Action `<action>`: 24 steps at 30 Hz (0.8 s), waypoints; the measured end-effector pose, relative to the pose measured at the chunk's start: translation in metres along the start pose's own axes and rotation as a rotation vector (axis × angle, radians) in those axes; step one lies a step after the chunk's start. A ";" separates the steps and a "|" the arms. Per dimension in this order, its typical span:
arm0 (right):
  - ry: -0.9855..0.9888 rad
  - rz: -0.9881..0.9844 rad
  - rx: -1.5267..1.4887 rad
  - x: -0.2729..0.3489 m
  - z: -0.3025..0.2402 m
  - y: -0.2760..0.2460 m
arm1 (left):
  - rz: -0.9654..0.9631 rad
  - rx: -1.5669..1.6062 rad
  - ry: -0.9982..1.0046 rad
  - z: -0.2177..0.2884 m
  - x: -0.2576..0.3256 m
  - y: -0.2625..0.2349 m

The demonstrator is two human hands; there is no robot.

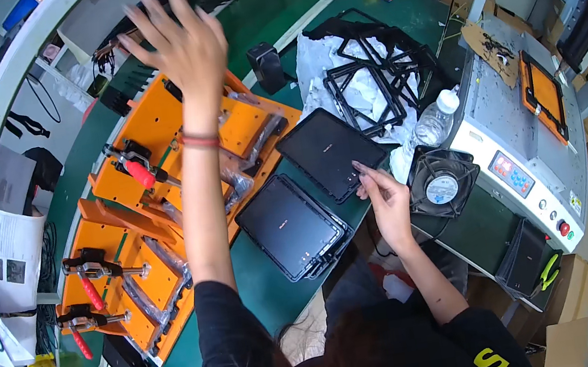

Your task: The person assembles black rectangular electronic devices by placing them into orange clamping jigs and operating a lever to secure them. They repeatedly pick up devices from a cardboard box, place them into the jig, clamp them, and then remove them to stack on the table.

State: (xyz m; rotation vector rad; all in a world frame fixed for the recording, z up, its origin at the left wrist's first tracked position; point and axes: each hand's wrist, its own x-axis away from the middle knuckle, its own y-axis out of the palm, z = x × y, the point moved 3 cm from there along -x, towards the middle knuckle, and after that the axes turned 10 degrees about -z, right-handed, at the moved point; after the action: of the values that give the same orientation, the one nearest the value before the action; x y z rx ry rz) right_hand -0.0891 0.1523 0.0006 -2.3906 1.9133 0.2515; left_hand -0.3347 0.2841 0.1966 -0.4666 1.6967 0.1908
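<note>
Green workbench (265, 294), bottle (436, 119) near right hand (388, 203)

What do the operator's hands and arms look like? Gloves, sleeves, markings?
Left hand and right hand: no gloves visible. Thin reddish band on the left wrist, none visible on the right. Short black sleeves; yellow mark on the black fabric by the right sleeve. No cables on either arm.

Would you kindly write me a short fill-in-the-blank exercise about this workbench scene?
The raised bare hand is the person's ____ one.
The lower bare hand, at the edge of the flat black rectangular panel, is the person's ____ one.
Black toggle clamps on the flat orange fixture have ____ handles.
The clear plastic bottle has a ____ cap.

Missing words: left; right; red; white.
</note>
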 end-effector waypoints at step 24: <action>0.084 -0.573 -0.037 -0.147 0.072 0.144 | -1.356 0.319 -0.624 -0.080 0.155 -0.079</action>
State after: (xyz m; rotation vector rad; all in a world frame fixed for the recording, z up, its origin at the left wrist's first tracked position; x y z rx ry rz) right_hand -0.2662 0.2734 -0.0387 -2.8762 1.1703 0.1490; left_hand -0.3928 0.1518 0.0707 -1.0669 0.5339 -0.8271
